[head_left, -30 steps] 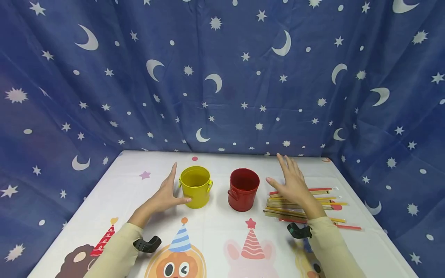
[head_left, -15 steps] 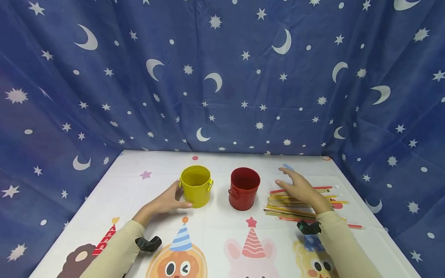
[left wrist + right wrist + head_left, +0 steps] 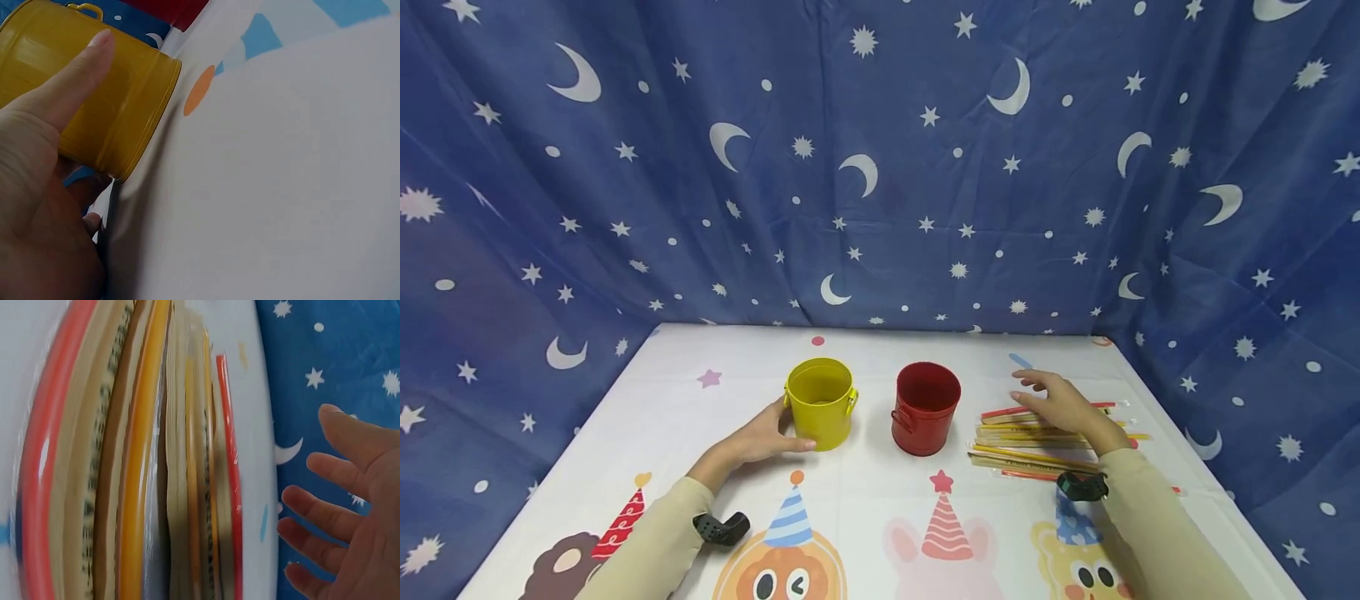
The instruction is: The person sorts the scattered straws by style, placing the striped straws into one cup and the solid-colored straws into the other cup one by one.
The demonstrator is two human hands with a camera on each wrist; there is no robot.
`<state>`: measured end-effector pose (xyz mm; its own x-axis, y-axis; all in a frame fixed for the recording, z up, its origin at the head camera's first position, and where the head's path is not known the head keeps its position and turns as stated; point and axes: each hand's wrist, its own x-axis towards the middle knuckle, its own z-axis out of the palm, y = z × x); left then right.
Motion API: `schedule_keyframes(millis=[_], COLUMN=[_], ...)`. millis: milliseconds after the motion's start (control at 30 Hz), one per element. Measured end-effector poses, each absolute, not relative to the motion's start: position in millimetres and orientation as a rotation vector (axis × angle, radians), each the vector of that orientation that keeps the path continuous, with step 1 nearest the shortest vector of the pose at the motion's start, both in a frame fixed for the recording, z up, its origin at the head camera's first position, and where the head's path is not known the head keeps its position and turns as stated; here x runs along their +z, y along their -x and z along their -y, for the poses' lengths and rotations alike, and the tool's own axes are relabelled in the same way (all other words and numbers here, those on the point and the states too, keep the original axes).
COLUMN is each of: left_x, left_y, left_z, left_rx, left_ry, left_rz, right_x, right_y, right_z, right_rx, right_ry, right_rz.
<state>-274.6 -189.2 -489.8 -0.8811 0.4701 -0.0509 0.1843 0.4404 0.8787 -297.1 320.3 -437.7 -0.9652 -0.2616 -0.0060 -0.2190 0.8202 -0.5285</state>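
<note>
My left hand (image 3: pixel 758 435) grips the left side of a small yellow metal bucket (image 3: pixel 824 421). In the left wrist view the thumb lies across the wall of the yellow bucket (image 3: pixel 134 94), and the other fingers reach around its far side, partly hidden. Over a pile of long thin packets (image 3: pixel 1030 442) hovers my right hand (image 3: pixel 1063 404), fingers loosely bent and holding nothing. Seen by the right wrist camera, the packets (image 3: pixel 134 506) show red and yellow sticks or straws beside tan paper sleeves with dark print, some in clear plastic; the right hand (image 3: pixel 356 512) is apart from them.
A red metal bucket (image 3: pixel 927 412) stands upright between the yellow bucket and the packets. The white tablecloth (image 3: pixel 865 517) is printed with cartoon animals in party hats. A blue curtain (image 3: pixel 880 167) with moons and stars rises behind and at both sides.
My left hand has moved in and taken hold of the yellow bucket. My right hand has come lower and shifted right over the packets, its fingers less spread. Both buckets stay put.
</note>
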Motion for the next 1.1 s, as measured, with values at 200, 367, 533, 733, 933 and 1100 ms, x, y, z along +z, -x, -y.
schedule_keyframes(millis=[200, 367, 533, 733, 933, 1100], left_x=[-487.5, -489.0, -492.4, -494.4, -492.5, -491.7], left_y=[275.3, 276.0, 275.1, 273.3, 273.5, 275.1], left_z=[189.4, 186.5, 185.3, 186.5, 185.0, 185.7], left_rx=[1.421, 1.41, 1.426, 1.447, 1.448, 1.439], left_ry=[-0.534, -0.491, -0.508, -0.508, -0.514, -0.482], left_rz=[-2.396, -2.428, -2.423, -2.408, -2.401, -2.393], right_x=[-444.4, -450.4, -456.7, -464.5, -466.7, -466.5], right_y=[306.0, 308.5, 310.8, 316.2, 318.8, 322.3], right_z=[-336.7, -350.4, -359.4, -361.7, -360.0, -357.1], right_rx=[-0.868, -0.939, -1.011, -1.047, -1.048, -1.047], right_ry=[0.367, 0.377, 0.38, 0.383, 0.296, 0.25], right_rz=[-2.851, -2.814, -2.791, -2.733, -2.695, -2.727])
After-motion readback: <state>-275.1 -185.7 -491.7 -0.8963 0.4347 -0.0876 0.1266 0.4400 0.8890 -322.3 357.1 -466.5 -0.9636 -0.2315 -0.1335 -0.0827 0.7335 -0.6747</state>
